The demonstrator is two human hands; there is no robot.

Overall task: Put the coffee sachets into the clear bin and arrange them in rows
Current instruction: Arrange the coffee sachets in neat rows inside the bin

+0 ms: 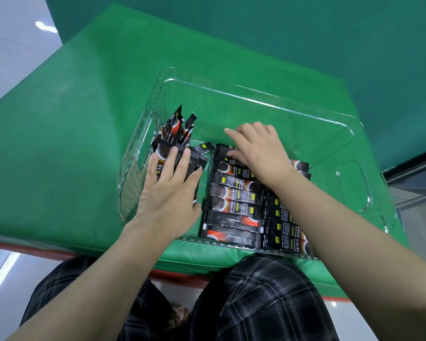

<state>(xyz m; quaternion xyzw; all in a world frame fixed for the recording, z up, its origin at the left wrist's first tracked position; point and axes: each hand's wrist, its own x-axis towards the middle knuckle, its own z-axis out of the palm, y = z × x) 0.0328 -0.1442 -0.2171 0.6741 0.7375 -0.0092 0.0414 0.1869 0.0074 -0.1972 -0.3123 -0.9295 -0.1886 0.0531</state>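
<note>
A clear plastic bin (pixel 256 94) sits on the green table cover. Inside it, several black coffee sachets lie side by side in a neat row (pixel 234 205), with a second row (pixel 284 230) to its right, partly hidden by my right forearm. A loose bunch of sachets (pixel 176 130) leans against the bin's left wall. My left hand (pixel 169 190) presses flat on that bunch with straight fingers. My right hand (pixel 256 151) rests at the far end of the middle row, fingertips touching the top sachet (pixel 223 151).
The green cover (pixel 71 119) stretches out to the left of the bin. The bin's far half and right side hold no sachets. The table's front edge (pixel 182 260) runs just above my lap in plaid trousers. A dark green backdrop stands behind.
</note>
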